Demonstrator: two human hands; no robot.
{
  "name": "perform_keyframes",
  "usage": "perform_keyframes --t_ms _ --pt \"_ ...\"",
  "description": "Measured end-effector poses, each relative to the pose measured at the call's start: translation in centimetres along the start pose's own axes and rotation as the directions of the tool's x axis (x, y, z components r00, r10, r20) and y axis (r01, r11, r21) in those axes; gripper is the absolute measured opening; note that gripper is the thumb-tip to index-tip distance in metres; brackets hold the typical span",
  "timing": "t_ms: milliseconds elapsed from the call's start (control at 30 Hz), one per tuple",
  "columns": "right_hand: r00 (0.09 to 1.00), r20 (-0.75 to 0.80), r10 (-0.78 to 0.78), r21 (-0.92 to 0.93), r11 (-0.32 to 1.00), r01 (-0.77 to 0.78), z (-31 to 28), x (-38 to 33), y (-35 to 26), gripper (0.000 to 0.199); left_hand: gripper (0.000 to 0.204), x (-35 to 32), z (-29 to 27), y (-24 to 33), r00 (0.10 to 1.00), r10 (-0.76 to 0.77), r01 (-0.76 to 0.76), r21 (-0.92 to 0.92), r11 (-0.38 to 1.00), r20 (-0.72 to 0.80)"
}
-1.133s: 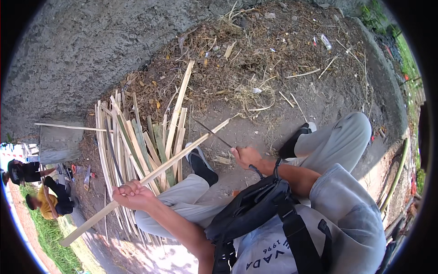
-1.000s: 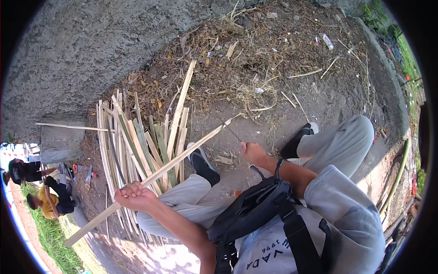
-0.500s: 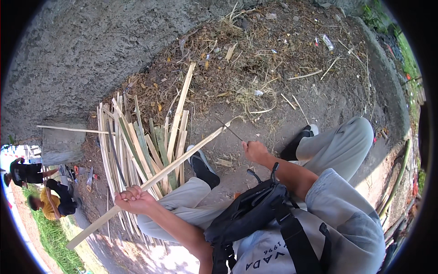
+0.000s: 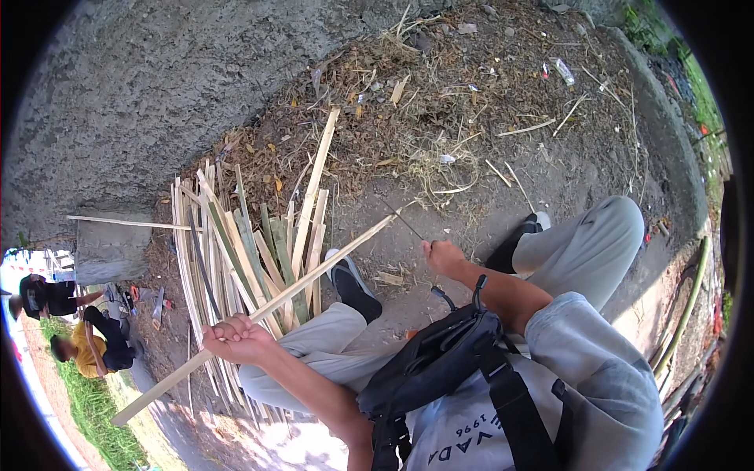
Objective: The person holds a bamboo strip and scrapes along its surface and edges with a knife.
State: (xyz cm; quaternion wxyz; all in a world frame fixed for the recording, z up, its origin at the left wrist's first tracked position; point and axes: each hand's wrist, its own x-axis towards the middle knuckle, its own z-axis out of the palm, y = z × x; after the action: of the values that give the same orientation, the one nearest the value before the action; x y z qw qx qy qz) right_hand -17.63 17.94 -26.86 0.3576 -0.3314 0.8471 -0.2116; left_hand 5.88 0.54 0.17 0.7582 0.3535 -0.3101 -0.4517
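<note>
My left hand (image 4: 237,340) is closed around a long pale bamboo strip (image 4: 318,272), which slants from the lower left up toward the middle. Its thin far end lies by a narrow dark knife blade (image 4: 405,220); whether the two touch I cannot tell. The knife's handle is wrapped in my right hand (image 4: 444,260), with the fingers shut. Under the strip, to the left of my left shoe (image 4: 351,286), a heap of split bamboo strips (image 4: 228,259) fans out on the ground, some pale and some green.
A rough grey concrete wall (image 4: 181,86) rises at the upper left. Dry leaves and shavings (image 4: 408,118) litter the dirt ahead. A saw (image 4: 158,308) lies at the far left, near two people (image 4: 94,341). My black waist bag (image 4: 428,353) hangs before me.
The view has shifted slightly. Both hands keep their holds on the strip and the knife, and the strip's far end and the blade appear a little farther right.
</note>
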Motion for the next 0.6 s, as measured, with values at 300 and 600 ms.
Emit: perform_keyframes --t_ms 300,600 --pt "0.994 0.002 -0.109 0.132 0.985 0.108 0.6 -3.1 -4.6 0.052 0.037 0.4 0.3 0.4 1.000 0.014 -0.014 0.014 1.000 0.019" --pt "1.000 -0.015 0.011 0.068 0.998 -0.010 0.6 -0.6 -1.3 0.051 0.033 -0.1 0.2 0.5 0.997 0.038 -0.038 0.010 0.999 0.063"
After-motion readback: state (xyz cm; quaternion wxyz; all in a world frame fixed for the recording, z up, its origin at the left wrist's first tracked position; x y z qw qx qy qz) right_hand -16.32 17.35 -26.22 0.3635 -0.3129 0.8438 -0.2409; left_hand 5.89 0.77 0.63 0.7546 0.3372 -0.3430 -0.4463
